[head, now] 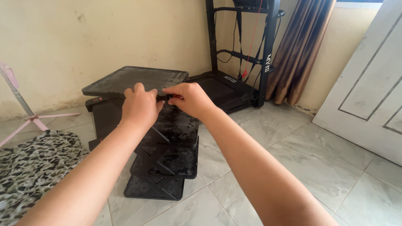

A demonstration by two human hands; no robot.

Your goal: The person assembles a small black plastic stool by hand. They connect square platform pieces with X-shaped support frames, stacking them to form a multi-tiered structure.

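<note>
Both hands close on the near edge of the top tray (134, 79) of a black plastic rack (161, 150): the left hand (140, 104) wraps its fingers over the rim, and the right hand (190, 98) pinches the same rim just beside it, thumb toward the left hand. That grip looks narrow and firm on the thin edge.

The rack is a stack of flat rectangular trays with rounded corners, stepping down toward the person, each lower one lying nearer on the floor. Its plastic is matte black, dusty and streaked grey. Diagonal braces show between the lower trays. The top tray lies roughly level, its long axis running left to right along the wall behind it.

Right of the rack stands a black treadmill (234, 83); left of the rack lie a patterned cloth (33, 163) and a pink stand (25, 113) on the pale marbled tile floor (301, 159).
</note>
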